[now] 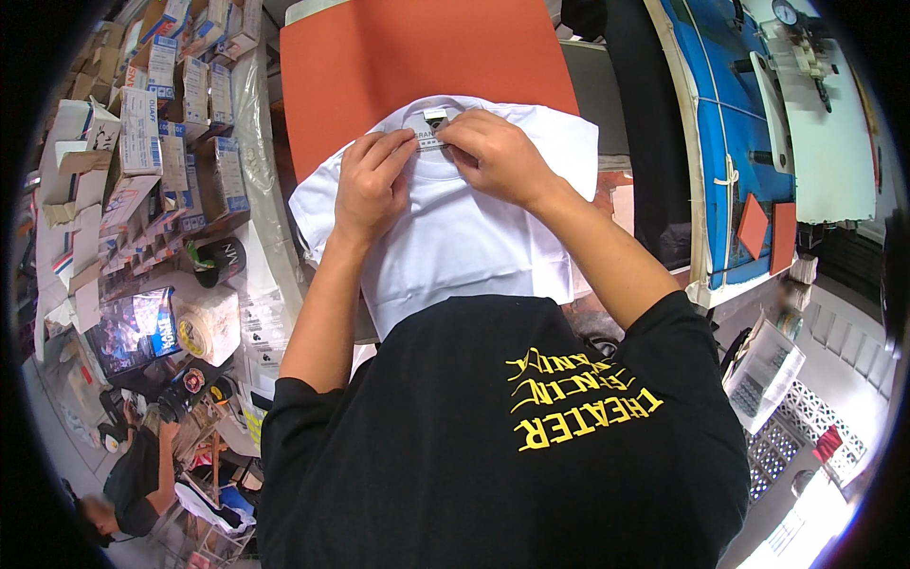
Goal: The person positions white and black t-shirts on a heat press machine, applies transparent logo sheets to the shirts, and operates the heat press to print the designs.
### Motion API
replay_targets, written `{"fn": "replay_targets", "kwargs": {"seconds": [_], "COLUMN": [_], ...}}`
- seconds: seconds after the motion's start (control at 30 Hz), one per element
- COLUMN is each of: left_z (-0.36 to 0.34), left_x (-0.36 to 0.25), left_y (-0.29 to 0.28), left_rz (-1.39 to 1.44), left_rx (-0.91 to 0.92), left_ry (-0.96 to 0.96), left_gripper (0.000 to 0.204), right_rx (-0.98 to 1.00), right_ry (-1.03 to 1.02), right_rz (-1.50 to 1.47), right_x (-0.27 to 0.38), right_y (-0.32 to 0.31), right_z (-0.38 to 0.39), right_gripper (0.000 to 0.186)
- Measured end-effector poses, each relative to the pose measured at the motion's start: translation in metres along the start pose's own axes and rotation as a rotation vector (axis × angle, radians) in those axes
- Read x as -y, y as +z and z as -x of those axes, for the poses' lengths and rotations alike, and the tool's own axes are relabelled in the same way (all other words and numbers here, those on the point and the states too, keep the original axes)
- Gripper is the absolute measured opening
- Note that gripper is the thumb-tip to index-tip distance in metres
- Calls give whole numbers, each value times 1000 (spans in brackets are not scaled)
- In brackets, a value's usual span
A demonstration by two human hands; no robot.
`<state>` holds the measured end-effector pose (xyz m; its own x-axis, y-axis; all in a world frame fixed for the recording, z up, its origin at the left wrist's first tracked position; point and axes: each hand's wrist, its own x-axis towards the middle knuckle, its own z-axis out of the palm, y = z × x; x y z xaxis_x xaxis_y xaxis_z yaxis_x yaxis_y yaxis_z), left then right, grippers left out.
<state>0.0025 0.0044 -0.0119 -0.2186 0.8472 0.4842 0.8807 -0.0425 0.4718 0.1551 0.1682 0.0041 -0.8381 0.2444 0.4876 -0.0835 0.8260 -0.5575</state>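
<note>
Lying face up over an orange board (427,57), a white T-shirt (464,237) has its collar toward the far end and its lower part running down to the person's black top (531,398). The 2 hands meet at the neckline, either side of a small greyish label area (431,136) with dark print. The left hand (373,185) has its fingers curled inward, tips against the collar cloth at the label's left edge. The right hand (498,156) comes in from the other side, fingers bent and tips at the label's right edge. Whether each set of fingertips pinches the cloth or only presses it, I cannot tell. The gap between them is narrow, about as wide as the label.

Past the collar, a broad stretch of orange surface shows up to the far edge, giving the hands room in that direction. Sideways, the shirt's right sleeve spreads beyond the board's right edge, and its left sleeve reaches the left edge.

Close along the left runs a plastic-covered ledge (256,142), with stacked cardboard boxes (142,128) beyond it. To the right, past a gap, stand a black upright surface (654,123) and a pale-rimmed blue panel (711,123) carrying 2 small orange pieces (783,237). Another person (133,484) is at the lower left, well apart from the shirt.
</note>
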Motion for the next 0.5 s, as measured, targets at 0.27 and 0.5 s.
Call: {"fn": "replay_targets", "kwargs": {"seconds": [0.27,0.5], "left_z": [4,1], "left_x": [0,-5], "left_y": [1,0], "left_rz": [11,84], "left_rx": [-28,-56], "left_ry": [-18,-94], "left_gripper": [31,12], "right_rx": [-42,-58], "right_ry": [80,161], "right_rz": [191,185], "right_x": [31,22], "right_y": [2,12], "right_z": [25,27], "right_gripper": [17,21]}}
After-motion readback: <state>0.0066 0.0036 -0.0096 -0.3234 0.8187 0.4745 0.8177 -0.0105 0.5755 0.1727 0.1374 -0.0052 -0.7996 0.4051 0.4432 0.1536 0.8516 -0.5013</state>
